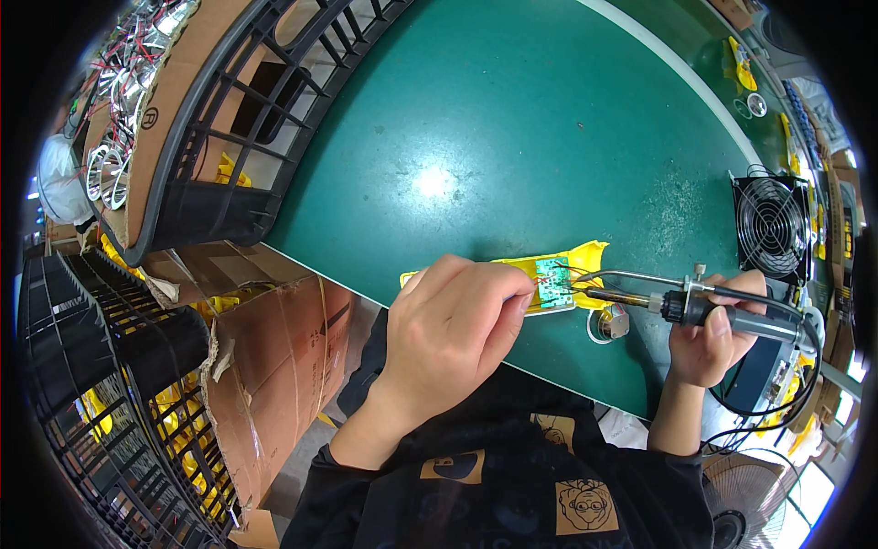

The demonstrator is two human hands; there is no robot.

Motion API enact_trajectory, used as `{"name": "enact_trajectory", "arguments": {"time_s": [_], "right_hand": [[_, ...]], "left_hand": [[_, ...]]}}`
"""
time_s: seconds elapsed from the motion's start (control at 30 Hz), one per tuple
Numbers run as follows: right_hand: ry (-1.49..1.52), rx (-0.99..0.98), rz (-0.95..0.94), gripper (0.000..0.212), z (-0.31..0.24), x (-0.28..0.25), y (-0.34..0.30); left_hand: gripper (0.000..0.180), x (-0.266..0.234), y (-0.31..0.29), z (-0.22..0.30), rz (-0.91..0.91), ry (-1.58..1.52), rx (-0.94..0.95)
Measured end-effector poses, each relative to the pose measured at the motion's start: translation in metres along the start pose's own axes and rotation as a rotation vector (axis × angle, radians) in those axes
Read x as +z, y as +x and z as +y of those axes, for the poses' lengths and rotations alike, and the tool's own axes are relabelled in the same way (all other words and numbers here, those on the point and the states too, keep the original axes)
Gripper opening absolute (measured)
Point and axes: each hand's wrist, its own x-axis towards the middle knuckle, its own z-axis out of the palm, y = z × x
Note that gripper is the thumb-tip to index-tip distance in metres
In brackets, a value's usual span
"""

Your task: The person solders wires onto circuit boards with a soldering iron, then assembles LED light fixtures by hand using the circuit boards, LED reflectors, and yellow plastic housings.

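My right hand (pixel 712 339) grips a soldering iron (pixel 704 309) by its dark handle. A thin metal tube runs alongside the iron, and both tips point left at a green circuit board (pixel 553 282). The board sits in an open yellow plastic housing (pixel 590 261) on the table. Thin dark and red wires cross the board. My left hand (pixel 453 325) is pinched closed over the housing's left part, with a thin wire at its fingertips. It hides much of the housing. Beside the housing lies a small round metal part (pixel 613 323) with a white ring.
A green-topped table (pixel 439 119) spans the middle. At its right stands a black fan (pixel 773 224), near a box-shaped unit (pixel 764 371) and looping black cables. Black plastic crates (pixel 219 206) and a cardboard box (pixel 274 366) crowd the left, with yellow parts and reflectors.
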Motion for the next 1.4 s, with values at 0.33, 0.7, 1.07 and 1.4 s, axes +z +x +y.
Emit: {"name": "enact_trajectory", "arguments": {"time_s": [0.33,0.7,1.07,1.4], "right_hand": [[-0.147,-0.066,-0.025,0.026,0.001,0.010,-0.004],[-0.158,-0.068,-0.031,0.024,0.001,0.011,-0.004],[-0.089,-0.030,0.025,0.020,0.001,0.008,-0.001],[-0.032,-0.046,0.018,0.018,0.002,0.004,-0.001]], "left_hand": [[0.015,0.004,-0.001,0.001,0.081,-0.039,-0.007],[0.014,0.006,-0.003,0.000,0.091,-0.052,-0.003],[0.011,0.004,-0.002,0.002,0.060,0.018,0.038],[0.017,0.004,-0.002,0.007,0.029,0.090,0.046]]}}
